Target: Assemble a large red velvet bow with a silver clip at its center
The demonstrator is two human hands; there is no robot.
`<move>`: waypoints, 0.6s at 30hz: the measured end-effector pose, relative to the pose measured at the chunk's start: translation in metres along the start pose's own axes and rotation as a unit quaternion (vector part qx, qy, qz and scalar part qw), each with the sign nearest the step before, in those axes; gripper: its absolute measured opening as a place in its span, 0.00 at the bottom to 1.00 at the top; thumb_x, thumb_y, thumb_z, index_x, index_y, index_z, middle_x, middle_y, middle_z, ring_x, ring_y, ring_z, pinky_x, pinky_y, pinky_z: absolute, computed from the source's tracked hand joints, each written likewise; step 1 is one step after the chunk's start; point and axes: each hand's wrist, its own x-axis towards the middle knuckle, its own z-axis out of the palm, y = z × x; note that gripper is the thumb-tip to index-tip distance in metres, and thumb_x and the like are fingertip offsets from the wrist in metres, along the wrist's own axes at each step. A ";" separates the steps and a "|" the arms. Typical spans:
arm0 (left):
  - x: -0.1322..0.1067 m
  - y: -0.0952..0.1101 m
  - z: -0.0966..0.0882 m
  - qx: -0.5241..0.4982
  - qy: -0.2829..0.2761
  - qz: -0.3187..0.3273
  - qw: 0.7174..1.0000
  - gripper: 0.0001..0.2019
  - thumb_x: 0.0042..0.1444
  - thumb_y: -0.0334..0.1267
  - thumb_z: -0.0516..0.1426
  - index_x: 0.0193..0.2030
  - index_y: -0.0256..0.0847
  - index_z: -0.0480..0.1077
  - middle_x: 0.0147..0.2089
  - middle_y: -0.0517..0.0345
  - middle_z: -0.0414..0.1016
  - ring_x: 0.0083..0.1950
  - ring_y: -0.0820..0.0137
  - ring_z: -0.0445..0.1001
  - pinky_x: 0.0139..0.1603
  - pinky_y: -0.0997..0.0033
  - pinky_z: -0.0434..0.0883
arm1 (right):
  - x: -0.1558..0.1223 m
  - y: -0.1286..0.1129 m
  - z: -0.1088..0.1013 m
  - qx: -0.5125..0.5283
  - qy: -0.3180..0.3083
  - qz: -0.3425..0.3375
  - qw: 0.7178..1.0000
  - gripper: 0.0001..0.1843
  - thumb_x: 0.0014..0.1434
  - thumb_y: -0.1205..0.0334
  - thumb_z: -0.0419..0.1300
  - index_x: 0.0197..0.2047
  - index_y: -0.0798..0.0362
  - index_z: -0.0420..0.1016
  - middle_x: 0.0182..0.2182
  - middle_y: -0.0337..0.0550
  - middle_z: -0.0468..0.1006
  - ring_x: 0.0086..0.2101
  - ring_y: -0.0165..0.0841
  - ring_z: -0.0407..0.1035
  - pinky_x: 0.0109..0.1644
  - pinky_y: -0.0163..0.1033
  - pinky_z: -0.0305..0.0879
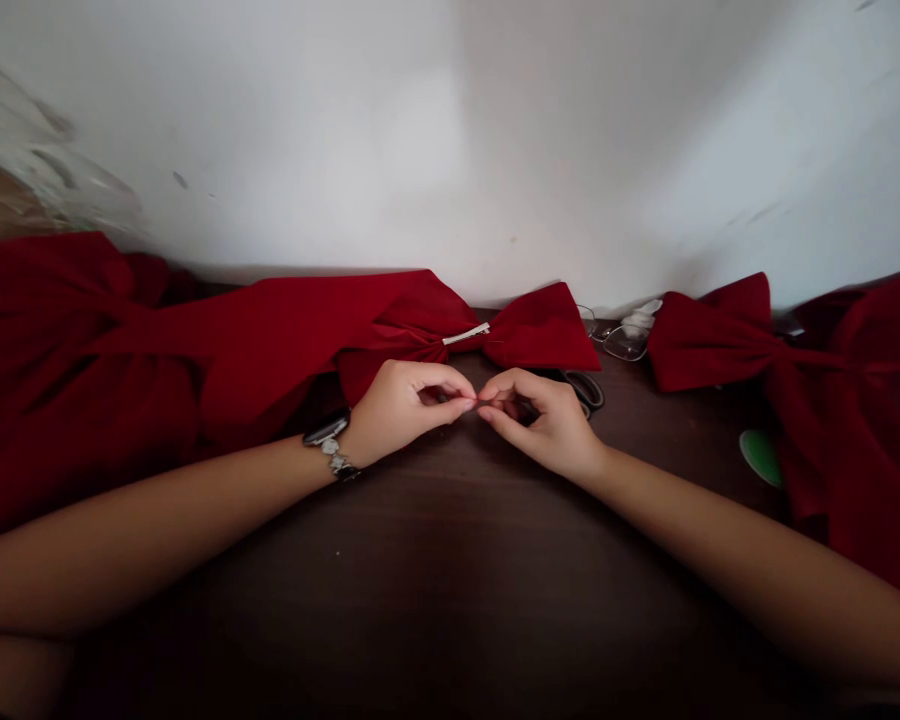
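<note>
My left hand [409,408] and my right hand [540,418] meet fingertip to fingertip above the dark wooden table [450,580]. Both are pinched closed on something tiny between them, too small to name. A watch [328,440] sits on my left wrist. Just behind the hands lies a red fabric bow [495,335] with a pale metal clip [466,334] at its centre. Black scissors [586,388] lie partly hidden behind my right hand.
Red cloth [82,370] is piled along the left. Another red bow [712,340] and more red fabric [862,440] lie at the right. Eyeglasses [621,338] rest by the white wall [450,140]. A green object [761,456] sits near the right fabric.
</note>
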 end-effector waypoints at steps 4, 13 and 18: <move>0.001 0.000 0.000 -0.015 -0.008 0.004 1.000 0.04 0.51 0.34 0.60 0.31 0.36 0.76 0.30 0.57 0.79 0.26 0.77 0.74 0.27 0.81 0.72 | 0.000 0.000 0.002 -0.039 0.027 -0.008 0.999 0.05 0.58 0.62 0.59 0.38 0.54 0.73 0.24 0.38 0.72 0.23 0.26 0.62 0.27 0.32 0.60; 0.001 -0.004 0.000 -0.051 -0.033 -0.028 0.998 0.06 0.52 0.36 0.61 0.34 0.35 0.74 0.31 0.55 0.78 0.28 0.76 0.75 0.30 0.79 0.73 | 0.002 0.000 -0.002 -0.091 0.039 -0.077 0.992 0.06 0.60 0.64 0.58 0.34 0.53 0.76 0.26 0.41 0.76 0.25 0.28 0.65 0.29 0.34 0.62; -0.001 0.000 0.002 -0.071 -0.006 -0.035 0.997 0.10 0.49 0.34 0.62 0.36 0.37 0.65 0.30 0.58 0.76 0.28 0.76 0.75 0.30 0.80 0.73 | 0.001 -0.001 0.000 -0.109 0.055 -0.059 0.991 0.06 0.59 0.64 0.58 0.33 0.53 0.76 0.20 0.36 0.67 0.22 0.28 0.61 0.27 0.33 0.60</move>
